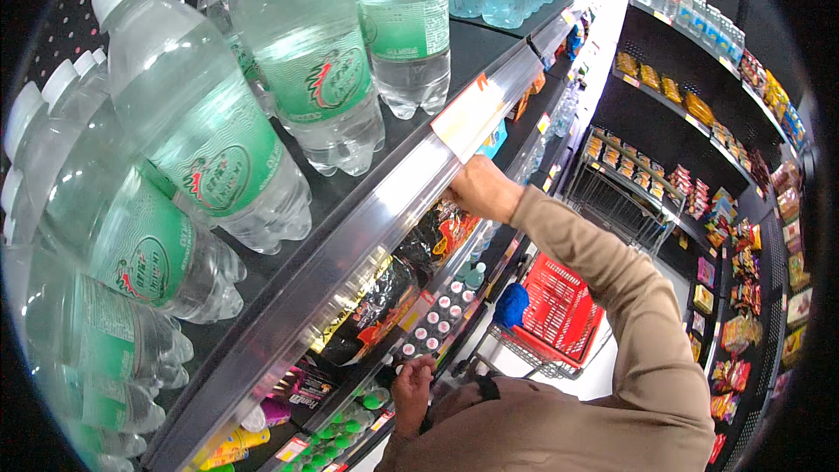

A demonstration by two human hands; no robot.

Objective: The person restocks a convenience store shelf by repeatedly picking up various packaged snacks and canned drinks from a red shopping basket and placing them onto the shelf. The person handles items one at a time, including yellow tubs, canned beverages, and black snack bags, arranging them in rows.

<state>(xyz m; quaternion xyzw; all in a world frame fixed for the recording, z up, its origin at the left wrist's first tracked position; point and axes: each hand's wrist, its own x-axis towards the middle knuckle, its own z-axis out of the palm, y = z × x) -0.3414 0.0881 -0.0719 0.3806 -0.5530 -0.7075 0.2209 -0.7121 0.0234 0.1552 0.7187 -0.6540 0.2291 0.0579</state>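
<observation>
My right hand (pixel 482 190) reaches to the shelf just below the price-tag rail, beside a paper price card (pixel 468 115). Its fingertips are hidden behind the rail's edge, near dark snack bags (pixel 436 236). My left hand (pixel 414 383) hangs low, fingers curled, beside a lower shelf of bottles with white caps (pixel 432 321); whether it holds anything is not plain. Large clear plastic bottles with green labels (pixel 216 170) stand on the top shelf at the left.
A red plastic basket (pixel 557 305) sits in a metal shopping cart, with a blue object (pixel 511 305) at its side. Another wire cart (pixel 623 190) stands farther along the aisle. Shelves of packaged snacks (pixel 734 255) line the right. Green-capped bottles (pixel 341 432) are low on the left.
</observation>
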